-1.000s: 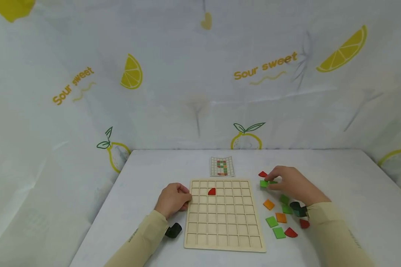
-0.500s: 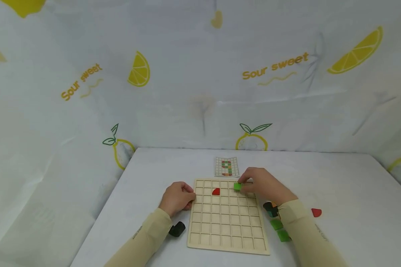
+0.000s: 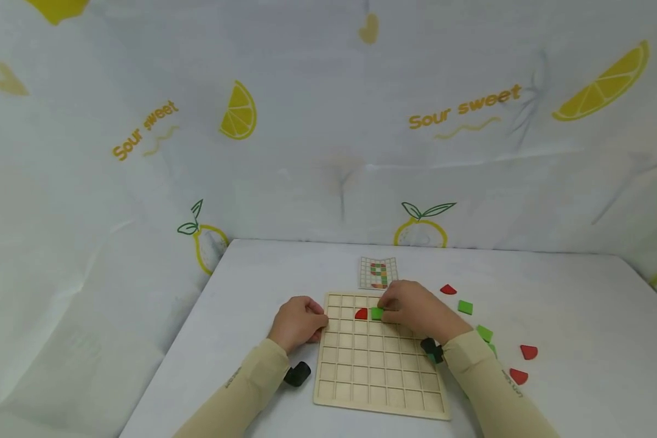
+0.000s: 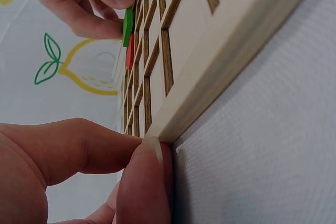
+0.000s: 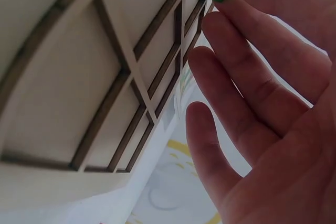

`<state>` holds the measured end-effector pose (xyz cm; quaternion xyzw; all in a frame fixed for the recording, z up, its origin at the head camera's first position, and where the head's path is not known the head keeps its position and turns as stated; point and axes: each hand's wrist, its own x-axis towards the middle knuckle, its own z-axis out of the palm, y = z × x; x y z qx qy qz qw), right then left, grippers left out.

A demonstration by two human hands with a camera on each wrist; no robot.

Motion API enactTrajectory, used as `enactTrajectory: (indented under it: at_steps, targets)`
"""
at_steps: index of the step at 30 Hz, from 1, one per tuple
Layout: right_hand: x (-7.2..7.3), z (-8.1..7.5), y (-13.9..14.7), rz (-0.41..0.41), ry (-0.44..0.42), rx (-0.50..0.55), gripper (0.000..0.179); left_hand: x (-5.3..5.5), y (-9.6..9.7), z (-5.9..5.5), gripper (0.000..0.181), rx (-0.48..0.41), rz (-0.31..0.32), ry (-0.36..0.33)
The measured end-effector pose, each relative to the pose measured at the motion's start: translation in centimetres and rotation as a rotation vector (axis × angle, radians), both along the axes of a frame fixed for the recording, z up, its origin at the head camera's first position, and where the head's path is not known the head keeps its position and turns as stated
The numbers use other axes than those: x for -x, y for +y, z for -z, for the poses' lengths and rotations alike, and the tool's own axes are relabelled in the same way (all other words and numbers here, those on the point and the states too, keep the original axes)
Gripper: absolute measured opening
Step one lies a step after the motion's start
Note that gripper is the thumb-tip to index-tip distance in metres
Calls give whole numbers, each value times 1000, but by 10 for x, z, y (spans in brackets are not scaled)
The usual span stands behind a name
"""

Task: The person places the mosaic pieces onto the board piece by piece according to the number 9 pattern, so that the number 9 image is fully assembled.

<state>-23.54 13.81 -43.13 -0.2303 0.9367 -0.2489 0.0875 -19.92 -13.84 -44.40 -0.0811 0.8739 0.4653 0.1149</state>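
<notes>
Pinching a green square tile (image 3: 376,314) between thumb and fingertips, the right hand (image 3: 418,311) is over the upper part of the wooden grid board (image 3: 380,374), just right of a red quarter-circle tile (image 3: 361,314) lying in row 2 from the far edge; whether the green piece is seated, I cannot tell. The left hand (image 3: 297,322) grips the board's left edge between thumb and forefinger. Beyond the board lies a printed pattern card (image 3: 367,281). To its right, 3 loose red tiles (image 3: 528,352) and several loose green tiles (image 3: 465,307) are scattered on the white table (image 3: 285,267).
</notes>
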Motion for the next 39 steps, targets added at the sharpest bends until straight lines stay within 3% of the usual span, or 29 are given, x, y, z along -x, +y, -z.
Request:
enactTrajectory:
  at_steps: [26, 39]
  targets:
    - [1, 4, -4, 46, -16, -3, 14, -1, 2, -1, 13, 35, 10, 22]
    - [1, 4, -4, 20, 2, -16, 13, -1, 2, 0, 12, 30, 11, 27]
